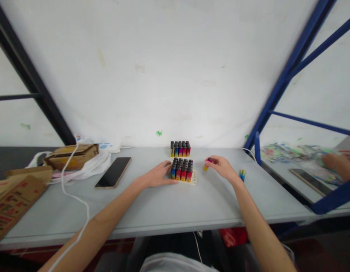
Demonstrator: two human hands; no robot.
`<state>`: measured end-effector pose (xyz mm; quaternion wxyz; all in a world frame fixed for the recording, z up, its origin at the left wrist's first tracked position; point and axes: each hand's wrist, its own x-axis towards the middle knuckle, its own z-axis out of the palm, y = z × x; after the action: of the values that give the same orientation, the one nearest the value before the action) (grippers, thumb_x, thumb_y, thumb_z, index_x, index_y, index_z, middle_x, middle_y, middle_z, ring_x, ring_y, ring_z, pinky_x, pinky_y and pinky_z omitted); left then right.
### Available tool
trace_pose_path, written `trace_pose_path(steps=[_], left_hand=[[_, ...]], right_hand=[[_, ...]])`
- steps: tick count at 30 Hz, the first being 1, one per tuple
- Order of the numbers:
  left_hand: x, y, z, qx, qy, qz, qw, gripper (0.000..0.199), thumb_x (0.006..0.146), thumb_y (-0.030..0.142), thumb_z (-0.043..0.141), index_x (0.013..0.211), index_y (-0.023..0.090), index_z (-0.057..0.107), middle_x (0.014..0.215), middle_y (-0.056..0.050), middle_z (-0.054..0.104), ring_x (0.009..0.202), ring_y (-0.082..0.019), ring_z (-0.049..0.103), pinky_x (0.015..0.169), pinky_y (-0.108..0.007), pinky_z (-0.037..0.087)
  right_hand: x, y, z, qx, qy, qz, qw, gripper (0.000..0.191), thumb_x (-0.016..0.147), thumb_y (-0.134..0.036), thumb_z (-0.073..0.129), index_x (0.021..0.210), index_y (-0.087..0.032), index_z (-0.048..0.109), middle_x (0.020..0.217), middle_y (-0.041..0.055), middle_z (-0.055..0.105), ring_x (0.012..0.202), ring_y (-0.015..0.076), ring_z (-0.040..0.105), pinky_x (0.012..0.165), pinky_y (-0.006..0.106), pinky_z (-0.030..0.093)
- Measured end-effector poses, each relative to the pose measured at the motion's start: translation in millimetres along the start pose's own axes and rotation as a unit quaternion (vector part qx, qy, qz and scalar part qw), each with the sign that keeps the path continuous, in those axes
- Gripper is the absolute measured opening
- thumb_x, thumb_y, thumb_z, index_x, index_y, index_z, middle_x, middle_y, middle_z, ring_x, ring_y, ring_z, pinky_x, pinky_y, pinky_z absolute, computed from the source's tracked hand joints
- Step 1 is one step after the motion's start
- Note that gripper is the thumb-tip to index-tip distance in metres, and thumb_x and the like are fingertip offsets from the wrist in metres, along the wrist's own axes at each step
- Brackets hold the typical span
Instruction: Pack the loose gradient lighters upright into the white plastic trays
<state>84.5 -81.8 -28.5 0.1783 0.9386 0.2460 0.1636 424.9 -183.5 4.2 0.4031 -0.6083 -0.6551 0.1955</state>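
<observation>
Rows of coloured lighters (181, 170) stand upright in a white tray (194, 177), whose right-hand column of holes shows bare. My left hand (158, 174) is at the tray's left side, thumb and fingers spread around its edge and holding it in place. To the right of the tray, my right hand (219, 165) pinches a pink and yellow lighter (206, 166) just over the table. Behind the tray, near the wall, stands another block of lighters (180, 149). One blue and yellow lighter (242, 175) is on the table to the right of my right hand.
A phone (113, 173) lies at the left, beside plastic bags and an opened cardboard box (71, 155). A white cable (78, 196) hangs across the left side. Beyond the blue frame (277, 87) are another person's hands (338, 166) and a second phone (309, 181).
</observation>
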Motion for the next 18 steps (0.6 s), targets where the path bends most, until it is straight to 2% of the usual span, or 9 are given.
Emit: trace_pose_path(steps=[4,7,10,12,14,16,18], left_hand=[[0,-1,-0.1,-0.001,0.004,0.004,1.000,0.084,0.087,0.079,0.068,0.143,0.016,0.060,0.146,-0.018,0.057,0.137,-0.039,0.056,0.123,-0.048,0.042],[-1,1,-1.3,0.004,0.005,0.004,1.000,0.084,0.087,0.079,0.068,0.143,0.017,0.060,0.146,-0.017,0.057,0.137,-0.038,0.056,0.124,-0.049,0.042],[-1,2,-2.1,0.003,-0.001,0.002,1.000,0.084,0.088,0.078,0.067,0.146,0.017,0.058,0.146,-0.018,0.057,0.138,-0.038,0.055,0.124,-0.050,0.042],[-1,3,-2.1,-0.001,-0.003,0.004,1.000,0.084,0.089,0.077,0.068,0.146,0.017,0.057,0.146,-0.019,0.057,0.139,-0.038,0.055,0.124,-0.051,0.042],[-1,3,-1.8,-0.004,0.002,0.002,1.000,0.083,0.089,0.076,0.068,0.146,0.016,0.058,0.146,-0.019,0.057,0.138,-0.038,0.055,0.124,-0.050,0.042],[-1,3,-1.3,-0.004,0.004,-0.003,1.000,0.084,0.088,0.076,0.069,0.145,0.016,0.058,0.147,-0.019,0.056,0.138,-0.038,0.055,0.124,-0.051,0.041],[-1,3,-1.2,-0.004,0.003,-0.009,1.000,0.085,0.087,0.076,0.070,0.144,0.015,0.059,0.148,-0.020,0.056,0.138,-0.039,0.055,0.124,-0.051,0.041]], right_hand=[[-1,-20,16,0.185,0.043,0.039,0.981,0.053,0.084,-0.072,0.068,0.084,-0.019,0.072,0.080,0.0040,0.068,0.076,0.0196,0.060,0.069,0.031,0.049],[-6,-37,29,0.338,0.013,0.054,0.940,0.053,0.084,-0.075,0.070,0.088,-0.021,0.066,0.085,0.0033,0.067,0.079,0.0189,0.062,0.074,0.033,0.054],[-10,-50,41,0.428,-0.017,0.068,0.901,0.053,0.084,-0.074,0.074,0.095,-0.024,0.062,0.078,-0.0001,0.063,0.072,0.0166,0.060,0.070,0.031,0.054],[-11,-57,49,0.447,-0.022,0.074,0.891,0.055,0.081,-0.075,0.076,0.095,-0.024,0.061,0.071,-0.0038,0.055,0.064,0.0138,0.054,0.063,0.028,0.051],[-11,-62,55,0.436,-0.020,0.085,0.896,0.057,0.079,-0.076,0.076,0.092,-0.024,0.059,0.066,-0.0071,0.045,0.055,0.0102,0.043,0.053,0.023,0.042],[-10,-64,60,0.398,-0.008,0.103,0.911,0.057,0.080,-0.079,0.072,0.088,-0.024,0.057,0.062,-0.0093,0.038,0.049,0.0082,0.030,0.045,0.021,0.029],[-8,-63,65,0.337,0.013,0.113,0.934,0.058,0.082,-0.081,0.066,0.081,-0.024,0.054,0.058,-0.0100,0.033,0.046,0.0082,0.023,0.043,0.022,0.020]])
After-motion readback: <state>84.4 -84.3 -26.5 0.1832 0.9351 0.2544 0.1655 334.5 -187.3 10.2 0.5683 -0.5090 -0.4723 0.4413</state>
